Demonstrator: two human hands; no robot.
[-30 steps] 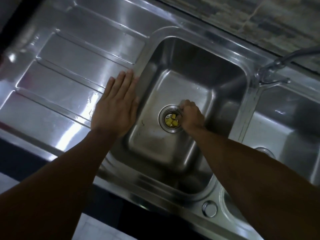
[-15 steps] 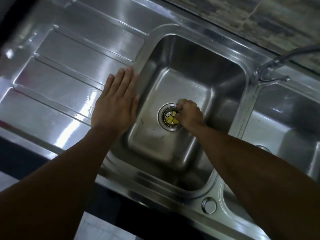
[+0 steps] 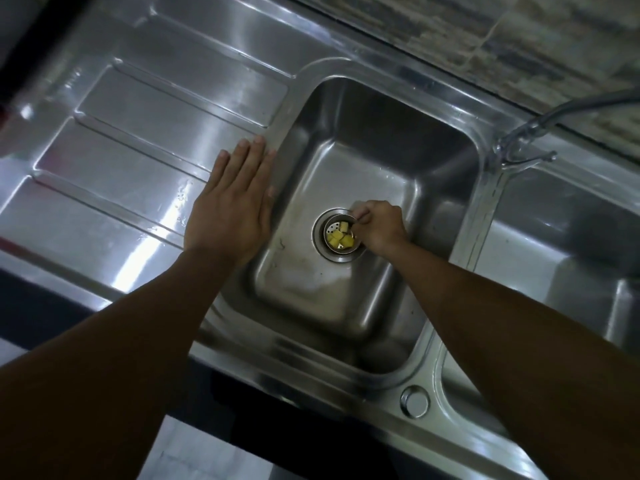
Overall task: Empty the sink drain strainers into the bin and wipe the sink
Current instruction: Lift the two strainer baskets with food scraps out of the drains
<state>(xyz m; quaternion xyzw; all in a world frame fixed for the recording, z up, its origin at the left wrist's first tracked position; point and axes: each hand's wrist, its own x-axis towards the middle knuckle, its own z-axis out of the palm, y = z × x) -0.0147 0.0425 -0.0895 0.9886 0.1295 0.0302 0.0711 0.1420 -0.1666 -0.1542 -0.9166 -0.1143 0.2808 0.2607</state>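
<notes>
**Steel sink: strainer at the right hand's fingertips**

Stainless steel fills the frame: a ribbed drainboard [image 3: 138, 140] at left, a deep basin [image 3: 374, 140] in the centre and a second basin [image 3: 571, 244] at the right edge. A tap [image 3: 519, 147] stands on the rim between the two basins.

On the drainboard, just beside the centre basin's left rim, the left hand [image 3: 230, 209] lies flat with fingers straight and together, seemingly as a brace. The right hand [image 3: 379, 226] reaches to the basin floor with fingers curled, pinching the strainer [image 3: 333, 226] at its upper-right edge. Which part it holds is too small to tell.

The strainer sits in the drain at the frame's centre. It touches the right hand on that hand's left side and lies well apart from the left hand. Being round, it has no long axis to line up, so the lift probably needs only to go straight up and stay level.

It is a small perforated metal cup, seated inside a wider drain ring. Several yellow cubes [image 3: 343, 240] lie in it. No bin is in view.
</notes>
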